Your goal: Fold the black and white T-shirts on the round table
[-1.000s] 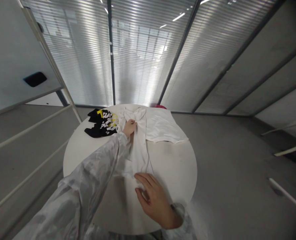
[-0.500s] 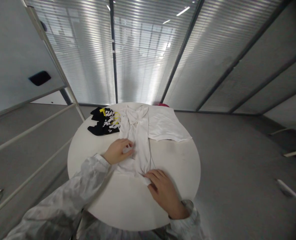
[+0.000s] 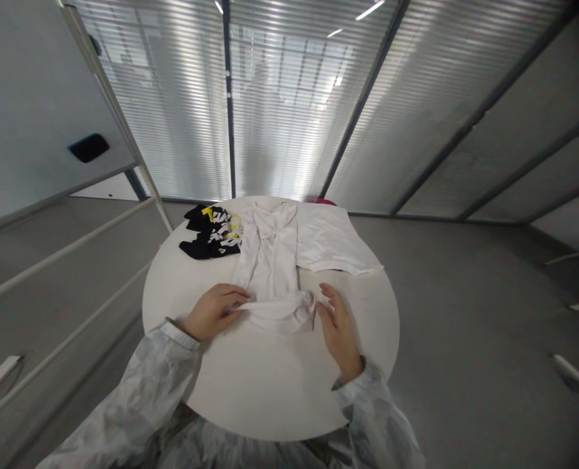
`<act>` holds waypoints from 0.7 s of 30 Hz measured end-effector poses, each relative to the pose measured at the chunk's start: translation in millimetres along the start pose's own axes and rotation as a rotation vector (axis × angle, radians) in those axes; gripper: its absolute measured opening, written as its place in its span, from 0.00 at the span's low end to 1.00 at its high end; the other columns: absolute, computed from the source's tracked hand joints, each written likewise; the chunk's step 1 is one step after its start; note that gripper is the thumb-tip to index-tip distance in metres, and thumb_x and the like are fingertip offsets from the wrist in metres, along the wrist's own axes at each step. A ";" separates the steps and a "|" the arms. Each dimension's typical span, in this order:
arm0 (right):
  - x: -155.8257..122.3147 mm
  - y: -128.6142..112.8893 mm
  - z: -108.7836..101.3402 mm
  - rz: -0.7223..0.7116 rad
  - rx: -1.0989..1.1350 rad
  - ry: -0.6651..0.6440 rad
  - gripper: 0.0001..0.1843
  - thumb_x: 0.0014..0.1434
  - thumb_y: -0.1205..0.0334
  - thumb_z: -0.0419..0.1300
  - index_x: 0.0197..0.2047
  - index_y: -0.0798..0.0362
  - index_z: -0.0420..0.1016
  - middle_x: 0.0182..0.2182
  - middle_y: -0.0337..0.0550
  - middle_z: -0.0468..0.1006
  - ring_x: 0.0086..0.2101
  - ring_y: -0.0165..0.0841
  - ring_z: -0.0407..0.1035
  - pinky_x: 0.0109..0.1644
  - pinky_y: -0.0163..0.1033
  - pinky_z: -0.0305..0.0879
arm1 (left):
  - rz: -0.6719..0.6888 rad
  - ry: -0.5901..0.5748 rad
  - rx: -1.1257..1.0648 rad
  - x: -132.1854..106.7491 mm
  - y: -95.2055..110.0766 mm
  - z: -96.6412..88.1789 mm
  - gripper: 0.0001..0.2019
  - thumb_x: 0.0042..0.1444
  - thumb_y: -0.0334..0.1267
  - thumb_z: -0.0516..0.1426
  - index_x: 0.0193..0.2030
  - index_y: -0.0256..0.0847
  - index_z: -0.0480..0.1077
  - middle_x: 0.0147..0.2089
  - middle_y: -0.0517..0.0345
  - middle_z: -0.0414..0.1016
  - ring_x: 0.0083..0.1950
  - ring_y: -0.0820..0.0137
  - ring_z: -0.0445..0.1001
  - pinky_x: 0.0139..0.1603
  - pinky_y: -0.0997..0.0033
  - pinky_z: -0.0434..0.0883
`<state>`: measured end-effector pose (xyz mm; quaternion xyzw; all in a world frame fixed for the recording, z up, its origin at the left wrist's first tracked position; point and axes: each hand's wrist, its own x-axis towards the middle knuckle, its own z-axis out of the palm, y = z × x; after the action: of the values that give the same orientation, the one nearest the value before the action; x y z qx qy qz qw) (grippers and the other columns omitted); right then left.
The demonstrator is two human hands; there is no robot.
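Note:
A white shirt [image 3: 273, 260] lies lengthwise in the middle of the round table, its near end turned up into a loose folded band. My left hand [image 3: 215, 311] pinches the left end of that band between thumb and fingers. At the band's right end is my right hand [image 3: 337, 329], its thumb and fingers apart, with the thumb close against the bunched cloth. Whether the thumb touches the cloth is hard to tell.
Left of the shirt lies a black garment with white and yellow print [image 3: 213, 233]. Another white garment [image 3: 331, 240] is spread out on the right. The round white table [image 3: 269, 397] has a metal-railed frame [image 3: 88, 234] to its left and a ribbed glass partition [image 3: 279, 130] behind.
The shirt's near end has been folded up, away from me. My left hand moved slightly nearer and now grips the fold; my right hand moved forward and its fingers spread.

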<state>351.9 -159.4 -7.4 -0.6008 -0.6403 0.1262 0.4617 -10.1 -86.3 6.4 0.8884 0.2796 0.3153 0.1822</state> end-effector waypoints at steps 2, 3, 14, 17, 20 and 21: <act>-3.4 -8.6 -4.2 -0.129 -0.065 -0.081 0.25 0.75 0.58 0.57 0.73 0.48 0.68 0.68 0.56 0.75 0.67 0.48 0.69 0.71 0.63 0.68 | -0.032 0.024 0.003 -0.7 -0.9 -0.6 0.09 0.71 0.38 0.61 0.55 0.47 0.79 0.58 0.48 0.84 0.59 0.59 0.82 0.63 0.54 0.76; -3.9 -14.5 -5.8 -0.198 -0.089 -0.136 0.27 0.73 0.60 0.58 0.73 0.47 0.68 0.68 0.56 0.74 0.68 0.49 0.68 0.73 0.64 0.66 | -0.040 0.026 0.002 -0.9 -0.5 -1.2 0.09 0.72 0.38 0.61 0.55 0.47 0.79 0.58 0.49 0.84 0.59 0.59 0.82 0.63 0.54 0.76; -2.9 -34.2 0.2 -0.371 -0.284 -0.346 0.07 0.73 0.67 0.61 0.47 0.46 0.79 0.42 0.43 0.84 0.49 0.44 0.76 0.72 0.63 0.63 | 0.055 -0.111 -0.034 -6.4 12.3 -11.2 0.14 0.63 0.33 0.63 0.55 0.47 0.77 0.55 0.51 0.84 0.57 0.59 0.81 0.65 0.51 0.73; -5.0 -36.8 -5.6 -0.401 -0.282 -0.315 0.07 0.73 0.67 0.61 0.44 0.46 0.78 0.40 0.42 0.83 0.46 0.42 0.76 0.70 0.61 0.64 | 0.015 -0.029 0.083 -12.3 12.0 -11.5 0.15 0.64 0.30 0.61 0.56 0.48 0.77 0.56 0.52 0.84 0.57 0.59 0.81 0.64 0.51 0.72; -8.9 -46.3 -7.2 -0.478 -0.230 -0.382 0.05 0.71 0.65 0.64 0.48 0.46 0.79 0.42 0.43 0.84 0.47 0.42 0.75 0.70 0.58 0.64 | -0.100 0.158 0.186 -14.3 9.2 -9.9 0.13 0.68 0.31 0.60 0.56 0.46 0.77 0.57 0.50 0.83 0.58 0.58 0.80 0.61 0.52 0.74; -10.4 -49.8 -6.0 -0.500 -0.218 -0.423 0.06 0.70 0.65 0.66 0.50 0.47 0.79 0.44 0.43 0.84 0.49 0.43 0.75 0.71 0.58 0.64 | -0.145 0.211 0.207 -14.1 8.1 -9.2 0.11 0.69 0.32 0.60 0.55 0.45 0.77 0.57 0.48 0.82 0.58 0.58 0.80 0.59 0.53 0.74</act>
<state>322.3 -183.3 26.9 -0.4313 -0.8591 0.0618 0.2685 -22.2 -99.8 10.7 0.8418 0.3916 0.3624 0.0815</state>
